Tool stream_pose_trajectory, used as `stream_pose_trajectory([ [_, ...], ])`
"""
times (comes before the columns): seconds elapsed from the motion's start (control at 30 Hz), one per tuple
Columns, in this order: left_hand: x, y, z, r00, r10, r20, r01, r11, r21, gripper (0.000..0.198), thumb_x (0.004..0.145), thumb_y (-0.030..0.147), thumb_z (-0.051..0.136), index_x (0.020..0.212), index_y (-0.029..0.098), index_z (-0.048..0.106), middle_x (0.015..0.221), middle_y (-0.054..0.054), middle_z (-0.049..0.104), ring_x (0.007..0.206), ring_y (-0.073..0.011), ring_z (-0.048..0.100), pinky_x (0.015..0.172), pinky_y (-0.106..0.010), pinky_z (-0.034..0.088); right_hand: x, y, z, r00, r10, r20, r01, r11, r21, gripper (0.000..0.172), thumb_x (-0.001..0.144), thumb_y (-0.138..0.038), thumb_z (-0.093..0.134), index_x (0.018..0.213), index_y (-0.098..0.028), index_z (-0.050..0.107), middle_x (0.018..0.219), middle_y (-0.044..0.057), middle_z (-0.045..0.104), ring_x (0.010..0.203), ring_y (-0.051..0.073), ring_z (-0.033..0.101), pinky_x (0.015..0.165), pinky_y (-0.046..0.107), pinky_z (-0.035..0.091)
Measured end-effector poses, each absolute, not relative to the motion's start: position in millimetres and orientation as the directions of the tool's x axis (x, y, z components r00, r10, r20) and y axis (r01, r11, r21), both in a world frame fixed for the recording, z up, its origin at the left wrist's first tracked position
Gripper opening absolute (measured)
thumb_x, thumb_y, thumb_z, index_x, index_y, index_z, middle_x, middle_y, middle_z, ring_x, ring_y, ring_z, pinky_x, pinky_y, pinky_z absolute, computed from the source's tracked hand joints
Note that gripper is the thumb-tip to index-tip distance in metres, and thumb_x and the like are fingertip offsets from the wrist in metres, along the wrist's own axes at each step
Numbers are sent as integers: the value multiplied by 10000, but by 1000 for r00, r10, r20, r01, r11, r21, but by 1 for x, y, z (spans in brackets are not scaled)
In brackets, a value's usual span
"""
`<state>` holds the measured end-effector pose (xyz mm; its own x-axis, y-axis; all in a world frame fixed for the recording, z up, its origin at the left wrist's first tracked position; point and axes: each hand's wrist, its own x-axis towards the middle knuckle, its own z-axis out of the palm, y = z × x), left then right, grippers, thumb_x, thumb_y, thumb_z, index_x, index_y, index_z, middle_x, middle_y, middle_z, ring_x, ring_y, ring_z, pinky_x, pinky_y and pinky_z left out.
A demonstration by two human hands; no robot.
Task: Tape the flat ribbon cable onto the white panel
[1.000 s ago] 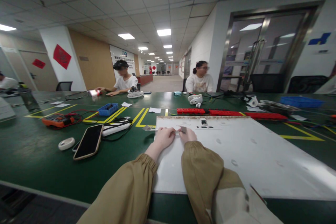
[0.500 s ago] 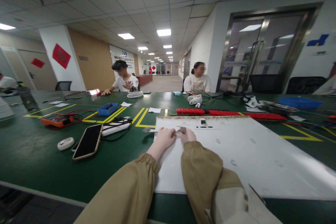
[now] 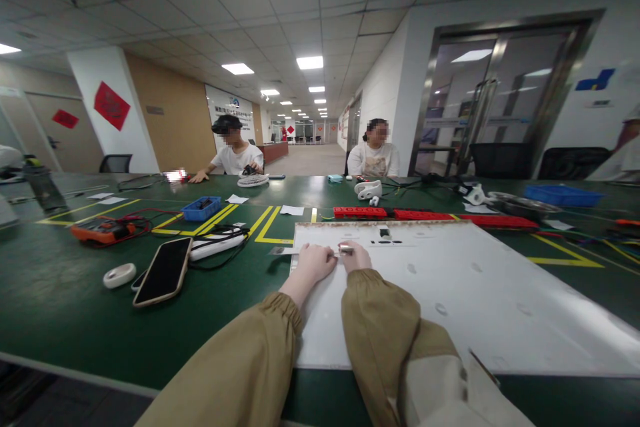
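Observation:
My left hand [image 3: 316,263] is closed on a thin, flat, silvery strip [image 3: 284,251], whose left end sticks out past the left edge of the white panel [image 3: 400,307]. Close beside it, my right hand [image 3: 358,256] pinches a small silvery piece [image 3: 346,249]. Whether that piece and the strip are one object I cannot tell, since fingers cover the middle. Both hands are over the panel's upper left part, near a small dark rectangular cutout [image 3: 385,233].
Left of the panel lie a phone [image 3: 164,271], a white power strip [image 3: 217,245], a white ring-shaped item [image 3: 120,275] and an orange multimeter [image 3: 103,230]. Red strips [image 3: 425,215] run behind the panel. Blue trays [image 3: 201,208] and two seated people [image 3: 374,155] are across the table.
My right hand has turned the small silvery piece, which now appears narrower and flatter. The left hand keeps its hold on the strip. Across the table, one person's raised hand has lowered.

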<state>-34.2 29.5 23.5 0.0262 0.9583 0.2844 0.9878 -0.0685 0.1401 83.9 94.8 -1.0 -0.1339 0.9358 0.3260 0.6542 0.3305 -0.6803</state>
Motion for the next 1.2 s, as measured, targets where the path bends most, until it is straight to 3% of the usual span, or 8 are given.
stream_pose_trajectory([
  [0.17,-33,31,21,7,960,279,985,-54,162,267,850,353,424,855,213,650,941,-84,678,959,-246,596,896,-409,385,88,100,0,-26,938,345,452,319,-833,360,685,-162,410,951,-143,653,877,49,685,785,167,650,689,223,487],
  [0.27,-34,31,20,16,960,281,984,-65,167,255,852,354,426,849,212,637,987,-78,667,985,-247,582,903,-407,381,93,97,3,105,911,399,340,344,-875,445,625,-117,402,1015,-129,614,957,64,666,888,171,627,773,227,472],
  [0.37,-35,31,20,27,958,284,983,-77,166,258,856,349,415,845,207,631,1012,-80,658,990,-252,576,894,-409,387,98,97,9,264,871,414,223,363,-905,425,644,-117,377,1007,-98,596,928,88,660,891,172,617,804,237,467],
  [0.57,-37,27,22,49,960,275,982,-96,161,245,856,359,433,853,214,630,1003,-68,654,996,-240,567,868,-362,409,114,110,24,527,801,282,27,316,-948,375,688,-132,331,942,-91,604,836,87,652,644,133,597,608,214,497],
  [0.73,-38,25,23,95,954,284,980,-140,141,274,900,372,397,899,220,625,1093,-59,631,1026,-233,555,885,-352,401,155,127,28,673,730,116,-95,241,-966,398,657,-116,319,929,-87,608,809,72,644,471,88,524,432,178,424],
  [0.93,-42,30,22,155,950,273,975,-191,111,280,929,336,361,923,226,618,1079,-58,637,1004,-220,574,859,-331,421,188,135,22,742,667,65,-126,234,-964,390,633,-91,325,872,-96,633,759,50,643,401,66,465,386,173,361],
  [1.2,-49,29,24,233,938,257,961,-262,84,311,941,300,308,1010,224,602,1149,-51,615,1040,-222,565,869,-326,430,179,133,17,678,727,109,-91,231,-969,334,635,-104,376,820,-107,655,695,24,642,381,69,467,384,169,368],
])
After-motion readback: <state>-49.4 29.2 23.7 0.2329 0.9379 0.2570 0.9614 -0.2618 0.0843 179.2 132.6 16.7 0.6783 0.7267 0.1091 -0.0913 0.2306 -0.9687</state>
